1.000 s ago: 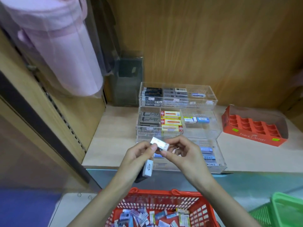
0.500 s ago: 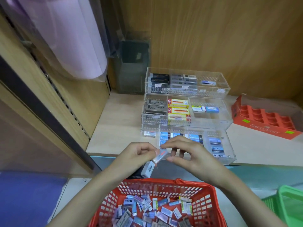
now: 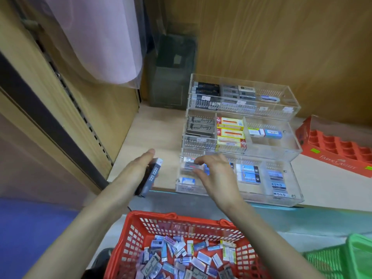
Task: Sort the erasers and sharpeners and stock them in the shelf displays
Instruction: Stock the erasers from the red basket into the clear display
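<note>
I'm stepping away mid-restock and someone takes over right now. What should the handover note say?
Left hand: holds stacked erasers beside the display.
Right hand: fingertips at an eraser in the display's front-left compartment; gripped or released, unclear.
Done: all three tiers partly stocked.
Left: many loose erasers in the red basket; I can't pick out any sharpeners.

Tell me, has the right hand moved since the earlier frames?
Yes. The right hand left the left hand and reached forward into the bottom-left compartment of the acrylic display.
</note>
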Available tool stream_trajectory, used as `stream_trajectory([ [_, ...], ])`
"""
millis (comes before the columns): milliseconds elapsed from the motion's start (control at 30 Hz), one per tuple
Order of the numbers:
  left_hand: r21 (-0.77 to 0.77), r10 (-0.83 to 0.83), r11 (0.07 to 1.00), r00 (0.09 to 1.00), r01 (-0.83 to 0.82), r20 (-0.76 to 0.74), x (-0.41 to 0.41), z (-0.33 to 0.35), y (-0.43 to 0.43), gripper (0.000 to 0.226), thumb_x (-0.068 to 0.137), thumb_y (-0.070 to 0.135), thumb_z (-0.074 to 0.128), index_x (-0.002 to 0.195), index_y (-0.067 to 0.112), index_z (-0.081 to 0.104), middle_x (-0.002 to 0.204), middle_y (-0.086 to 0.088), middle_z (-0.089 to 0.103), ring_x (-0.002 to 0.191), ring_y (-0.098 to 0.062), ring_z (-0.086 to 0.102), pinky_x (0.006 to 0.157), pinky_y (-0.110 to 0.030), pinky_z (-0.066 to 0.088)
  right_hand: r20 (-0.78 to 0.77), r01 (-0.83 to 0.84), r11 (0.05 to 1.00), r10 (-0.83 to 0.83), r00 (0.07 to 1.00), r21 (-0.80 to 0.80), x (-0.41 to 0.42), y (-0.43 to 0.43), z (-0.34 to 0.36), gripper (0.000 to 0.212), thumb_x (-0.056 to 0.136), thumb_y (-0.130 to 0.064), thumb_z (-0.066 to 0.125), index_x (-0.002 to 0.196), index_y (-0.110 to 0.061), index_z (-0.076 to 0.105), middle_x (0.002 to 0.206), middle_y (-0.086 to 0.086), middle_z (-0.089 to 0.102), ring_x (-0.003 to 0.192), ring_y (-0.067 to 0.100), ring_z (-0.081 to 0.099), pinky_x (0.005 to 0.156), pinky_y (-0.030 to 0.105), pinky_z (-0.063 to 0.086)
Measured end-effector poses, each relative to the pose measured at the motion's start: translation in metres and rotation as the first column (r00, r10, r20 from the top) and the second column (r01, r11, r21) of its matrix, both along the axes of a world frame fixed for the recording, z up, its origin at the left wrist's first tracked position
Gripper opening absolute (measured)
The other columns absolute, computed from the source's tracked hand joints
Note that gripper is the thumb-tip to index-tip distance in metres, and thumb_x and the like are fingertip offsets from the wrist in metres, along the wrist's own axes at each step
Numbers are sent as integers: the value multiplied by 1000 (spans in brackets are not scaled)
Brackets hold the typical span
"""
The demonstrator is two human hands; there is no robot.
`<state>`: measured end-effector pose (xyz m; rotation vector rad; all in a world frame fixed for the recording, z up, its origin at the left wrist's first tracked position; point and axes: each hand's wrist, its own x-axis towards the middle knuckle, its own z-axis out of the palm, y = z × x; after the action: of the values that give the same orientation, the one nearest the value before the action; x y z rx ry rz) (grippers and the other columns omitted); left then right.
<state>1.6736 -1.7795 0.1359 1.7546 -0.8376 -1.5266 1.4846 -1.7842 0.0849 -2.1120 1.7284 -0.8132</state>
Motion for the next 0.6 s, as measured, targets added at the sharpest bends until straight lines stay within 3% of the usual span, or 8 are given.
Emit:
stream_trajectory([
  [67,-38,-160,986,980,165,115,7,-2,7,58,50,53,69,93,15,59,82,-7,60,72,-19,57,69,-29,41,-99,42,999,-40,994,17,7,-9,-5,13,84,-17,65,95,-14,70,98,2,70,101,26,50,82,32,36],
  [133,-107,-310,939,939,327,149,11,-1,17,57,53,41,72,104,21,55,96,-4,64,88,-15,60,75,-25,43,-199,62,997,-52,979,40,9,-17,-6,14,85,-23,63,96,-17,69,96,2,71,102,25,46,80,33,33],
  [233,-193,-293,929,947,315,135,15,-2,19,45,71,16,80,104,19,49,98,-4,68,84,-10,62,69,-17,46,-339,63,995,-34,940,75,10,-23,-5,18,87,-29,60,97,-18,70,93,5,70,103,25,45,82,34,32],
  [300,-236,-279,918,943,317,183,18,-1,19,35,77,11,75,101,18,51,96,-2,72,87,-15,66,72,-20,49,-436,74,995,-38,899,66,14,-24,-5,16,86,-25,58,93,-17,70,90,5,69,101,26,45,80,34,31],
  [433,-319,-304,860,902,399,307,20,2,20,31,75,18,78,97,27,59,95,4,68,88,-16,66,71,-19,49,-526,98,994,-65,848,37,22,-29,-3,15,82,-14,56,90,-15,69,97,5,66,99,28,46,77,34,29],
  [600,-321,-299,836,861,444,412,15,2,21,32,70,32,81,91,40,59,90,3,55,81,-22,63,67,-28,48,-604,98,993,-41,796,62,29,-34,-1,20,81,-7,57,97,-13,66,105,7,64,105,29,48,82,32,32],
])
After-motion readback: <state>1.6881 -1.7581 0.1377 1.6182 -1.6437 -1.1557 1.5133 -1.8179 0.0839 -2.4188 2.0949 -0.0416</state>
